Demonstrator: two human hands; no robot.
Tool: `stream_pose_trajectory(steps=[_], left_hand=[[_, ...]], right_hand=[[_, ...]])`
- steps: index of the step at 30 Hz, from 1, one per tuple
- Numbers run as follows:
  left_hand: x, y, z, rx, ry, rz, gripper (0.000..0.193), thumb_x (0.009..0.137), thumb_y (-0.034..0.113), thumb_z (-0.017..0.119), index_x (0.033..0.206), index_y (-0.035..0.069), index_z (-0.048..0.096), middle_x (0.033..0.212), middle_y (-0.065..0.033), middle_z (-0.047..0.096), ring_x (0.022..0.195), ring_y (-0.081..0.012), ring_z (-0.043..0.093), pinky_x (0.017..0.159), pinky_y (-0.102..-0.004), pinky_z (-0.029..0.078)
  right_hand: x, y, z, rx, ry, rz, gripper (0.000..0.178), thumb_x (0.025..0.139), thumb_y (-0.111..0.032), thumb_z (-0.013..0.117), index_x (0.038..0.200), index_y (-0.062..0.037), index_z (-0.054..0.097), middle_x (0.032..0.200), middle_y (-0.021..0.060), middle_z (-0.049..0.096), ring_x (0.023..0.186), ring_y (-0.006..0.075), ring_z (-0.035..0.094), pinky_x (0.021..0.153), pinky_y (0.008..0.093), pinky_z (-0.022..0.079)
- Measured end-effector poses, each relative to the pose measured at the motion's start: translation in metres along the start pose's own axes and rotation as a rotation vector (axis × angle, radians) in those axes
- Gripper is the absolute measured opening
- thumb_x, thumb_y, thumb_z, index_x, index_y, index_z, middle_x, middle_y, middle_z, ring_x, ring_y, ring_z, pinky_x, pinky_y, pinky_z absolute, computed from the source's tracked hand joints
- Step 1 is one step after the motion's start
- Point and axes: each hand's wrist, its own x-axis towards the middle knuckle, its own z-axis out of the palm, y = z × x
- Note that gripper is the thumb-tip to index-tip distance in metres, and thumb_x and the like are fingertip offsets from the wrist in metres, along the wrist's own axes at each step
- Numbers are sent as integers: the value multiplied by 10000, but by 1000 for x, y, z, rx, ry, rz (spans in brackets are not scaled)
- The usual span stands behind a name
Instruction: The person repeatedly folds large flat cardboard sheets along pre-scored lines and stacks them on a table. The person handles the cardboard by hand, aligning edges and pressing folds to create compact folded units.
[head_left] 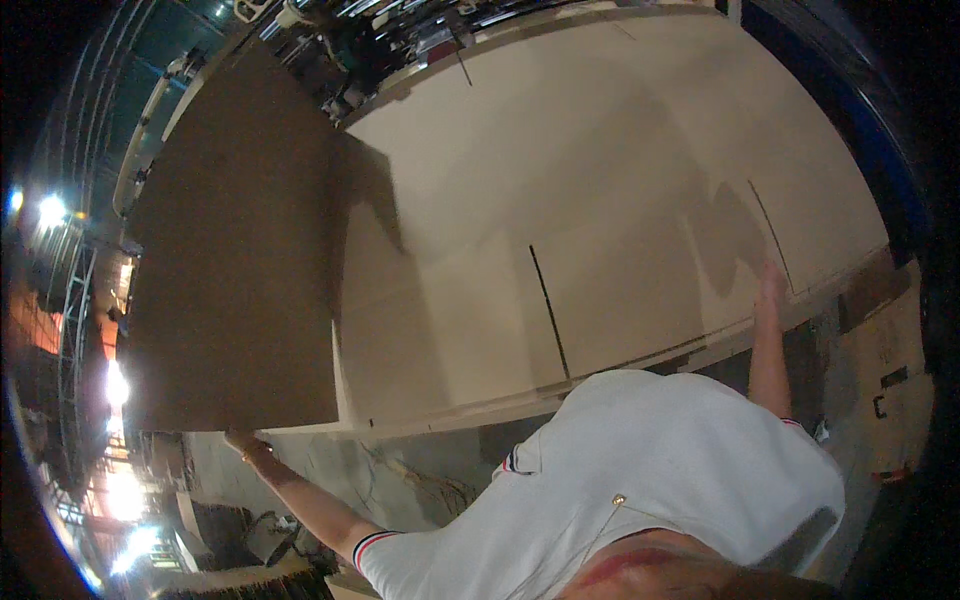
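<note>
A large tan cardboard sheet (640, 220) with dark cut slots spreads across the surface before me. At its left end a darker cardboard panel (235, 260) stands raised, its shadow falling on the sheet. My left hand (241, 440) is at the near lower edge of this panel, closed on it, with its fingers partly hidden. On the right, my right hand (769, 292) rests on the sheet near its front edge, beside a slot. Its fingers look stretched out flat, though they are dim and slightly blurred.
Machinery (350, 50) stands beyond the sheet's far side. A smaller cardboard piece (885, 375) is at the right. Grey floor (320, 465) shows below the sheet's front edge, with a stack of brown board (220, 530) at the lower left. Bright lamps (120, 490) glare on the left.
</note>
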Motion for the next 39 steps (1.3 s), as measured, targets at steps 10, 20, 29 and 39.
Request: stream_pose_trajectory(steps=[10, 20, 29, 39], left_hand=[[-145, 27, 101, 235, 21, 340, 414, 897, 255, 561, 1190, -37, 587, 1161, -131, 612, 949, -231, 584, 784, -358, 477], [-188, 72, 110, 185, 65, 403, 438, 900, 287, 555, 1195, -36, 578, 1152, -137, 613, 913, -241, 596, 736, -366, 492], [-174, 123, 40, 216, 61, 367, 438, 903, 307, 555, 1163, -43, 591, 1107, -145, 628, 859, -249, 610, 689, -368, 508], [-158, 150, 102, 89, 101, 665, 243, 870, 151, 622, 966, -65, 683, 962, -154, 682, 779, -167, 619, 678, -337, 518]], right_hand=[[-7, 18, -17, -101, 174, -121, 498, 851, -380, 578, 1178, -4, 562, 1126, 138, 615, 1045, 271, 576, 912, 396, 446], [-14, -2, -27, 917, -253, 40, 413, 861, -172, 638, 1232, -32, 521, 1200, 113, 565, 1070, 254, 560, 905, 421, 491], [0, -34, -105, 766, 79, 7, 477, 801, -253, 701, 1192, -13, 568, 1210, 85, 579, 1108, 258, 539, 961, 379, 427], [-82, 58, -77, 714, 42, 80, 541, 894, -291, 624, 1330, -15, 462, 1347, 69, 477, 1196, 237, 465, 1025, 393, 361]])
